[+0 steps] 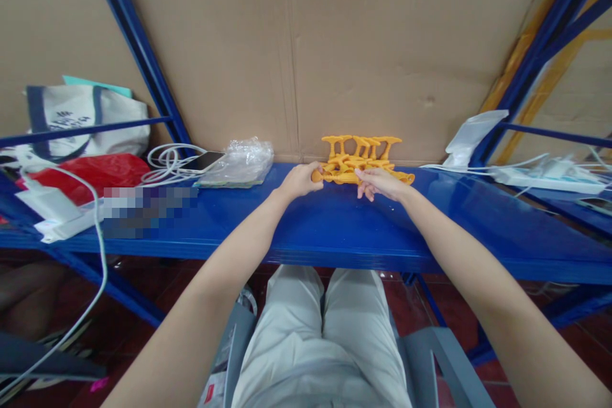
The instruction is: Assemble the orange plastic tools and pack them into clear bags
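Observation:
A pile of yellow-orange plastic pieces (351, 161) lies on the blue shelf top (354, 223) in front of the cardboard. Several pieces at its back stand up with flared, T-like ends; their exact kind I cannot make out. My left hand (302, 181) is closed around the rounded left end of a yellow plastic piece at the front of the pile. At the front right, my right hand (381, 184) has its thumb and forefinger together against a yellow piece, the other fingers curled below. That hand partly covers the pieces behind it.
Left of the pile are a clear plastic bag (243, 162), a coiled white cable (169, 162), a red bag (95, 172) and a canvas tote (119, 118). Power strips (549, 178) lie at the right. Cardboard (382, 57) and blue posts (138, 44) bound the back.

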Available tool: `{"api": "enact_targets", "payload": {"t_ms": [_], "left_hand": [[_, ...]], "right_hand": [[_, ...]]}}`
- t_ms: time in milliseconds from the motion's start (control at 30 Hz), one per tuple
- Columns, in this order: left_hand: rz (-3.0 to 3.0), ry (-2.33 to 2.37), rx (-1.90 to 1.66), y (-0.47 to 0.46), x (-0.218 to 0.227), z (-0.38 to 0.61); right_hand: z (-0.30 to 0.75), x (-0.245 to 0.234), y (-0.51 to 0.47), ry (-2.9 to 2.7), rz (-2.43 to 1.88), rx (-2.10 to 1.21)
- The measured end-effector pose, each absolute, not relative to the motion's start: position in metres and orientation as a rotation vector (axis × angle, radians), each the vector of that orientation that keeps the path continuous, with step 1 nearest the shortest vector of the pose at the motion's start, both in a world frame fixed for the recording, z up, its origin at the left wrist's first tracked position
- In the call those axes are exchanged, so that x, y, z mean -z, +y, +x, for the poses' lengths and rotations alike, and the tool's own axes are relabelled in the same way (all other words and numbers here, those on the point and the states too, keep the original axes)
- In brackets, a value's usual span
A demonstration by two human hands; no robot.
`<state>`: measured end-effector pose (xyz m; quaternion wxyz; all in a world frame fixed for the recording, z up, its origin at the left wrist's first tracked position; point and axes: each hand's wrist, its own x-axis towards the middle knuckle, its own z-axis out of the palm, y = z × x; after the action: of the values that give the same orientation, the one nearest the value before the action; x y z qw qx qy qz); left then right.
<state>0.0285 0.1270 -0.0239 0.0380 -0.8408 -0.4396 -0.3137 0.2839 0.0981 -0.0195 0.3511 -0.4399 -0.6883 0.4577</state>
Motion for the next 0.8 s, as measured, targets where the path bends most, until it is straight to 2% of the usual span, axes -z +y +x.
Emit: {"api": "enact_targets", "payload": {"t_ms": [300, 567, 800], "left_hand": [[-2.575, -1.437, 1.041, 0.1299, 0.0254, 0.0299], [-2.579, -1.499, 1.086, 0.1285, 0.0243, 0.03], [-2.601, -1.417, 1.142, 0.1318, 0.0273, 0.03]], "right_hand": [[0.277, 0.0189, 0.0988, -1.731, -1.289, -1.025], [0.2784, 0.0214, 0.1038, -1.767, -1.105, -0.975], [0.2813, 0.0209, 0.1039, -1.791, -1.131, -0.965]]}}
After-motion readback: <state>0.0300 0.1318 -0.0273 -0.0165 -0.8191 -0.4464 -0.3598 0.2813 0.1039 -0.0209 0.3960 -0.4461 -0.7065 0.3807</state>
